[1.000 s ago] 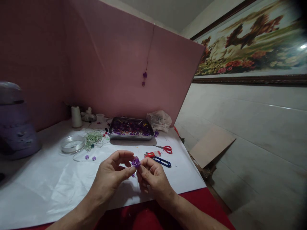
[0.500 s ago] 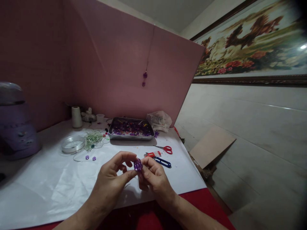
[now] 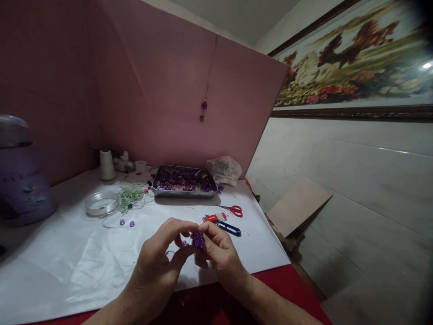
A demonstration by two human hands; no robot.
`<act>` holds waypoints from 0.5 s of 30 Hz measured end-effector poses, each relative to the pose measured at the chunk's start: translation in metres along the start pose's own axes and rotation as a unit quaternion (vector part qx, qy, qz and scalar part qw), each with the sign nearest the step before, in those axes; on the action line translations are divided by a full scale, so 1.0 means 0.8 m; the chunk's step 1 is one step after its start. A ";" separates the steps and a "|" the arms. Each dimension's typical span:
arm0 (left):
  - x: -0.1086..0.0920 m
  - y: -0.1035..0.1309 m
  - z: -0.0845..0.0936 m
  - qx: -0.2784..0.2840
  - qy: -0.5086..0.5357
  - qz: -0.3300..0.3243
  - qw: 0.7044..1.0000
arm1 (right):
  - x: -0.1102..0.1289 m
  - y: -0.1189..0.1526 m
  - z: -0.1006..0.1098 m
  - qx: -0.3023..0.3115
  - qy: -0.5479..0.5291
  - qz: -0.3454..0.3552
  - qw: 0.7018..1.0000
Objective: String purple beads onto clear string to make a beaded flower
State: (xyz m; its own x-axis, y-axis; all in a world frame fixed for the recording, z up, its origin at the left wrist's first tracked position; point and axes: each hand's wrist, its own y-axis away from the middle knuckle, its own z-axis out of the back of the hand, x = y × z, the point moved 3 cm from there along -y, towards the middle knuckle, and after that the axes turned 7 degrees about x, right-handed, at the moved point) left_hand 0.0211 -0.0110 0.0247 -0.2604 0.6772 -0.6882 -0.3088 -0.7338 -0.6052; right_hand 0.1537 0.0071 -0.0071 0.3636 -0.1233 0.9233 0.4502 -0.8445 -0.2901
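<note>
Between my two hands is a small cluster of shiny purple beads, held above the white sheet. My left hand curls round its left side, with index finger and thumb against it. On the other side my right hand pinches the cluster between thumb and fingers. A few smaller purple beads show between the left fingers; a short bit of thread shows below them. Just beyond my right hand lie blue-handled snips, a red lighter and red-handled scissors.
A metal tray of mixed beads stands at the back, beside a plastic bag. To the left are a spool of clear line, tangled green thread, two loose purple beads, a thread cone and a large purple bottle.
The purple bead cluster has turned in my fingers and shifted slightly right. The left fingers have moved over it, and smaller beads now show beside it.
</note>
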 end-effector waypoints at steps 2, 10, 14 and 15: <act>-0.002 0.000 0.000 0.004 -0.002 -0.010 1.000 | 0.001 -0.001 0.000 -0.005 -0.003 0.002 1.000; -0.004 -0.002 0.001 -0.001 -0.016 -0.026 1.000 | -0.001 0.000 0.001 -0.002 -0.002 0.009 1.000; -0.002 -0.002 0.002 -0.007 -0.005 -0.003 1.000 | 0.001 -0.001 0.000 -0.002 0.004 0.013 1.000; -0.001 -0.001 0.002 -0.008 0.003 0.009 1.000 | 0.002 -0.001 -0.001 -0.003 0.006 0.014 1.000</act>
State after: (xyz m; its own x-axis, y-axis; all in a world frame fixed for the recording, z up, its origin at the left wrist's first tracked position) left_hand 0.0201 -0.0108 0.0268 -0.2597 0.6640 -0.7012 -0.2895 -0.7463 -0.5994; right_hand 0.1532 0.0073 -0.0053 0.3670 -0.1528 0.9176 0.4355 -0.8434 -0.3146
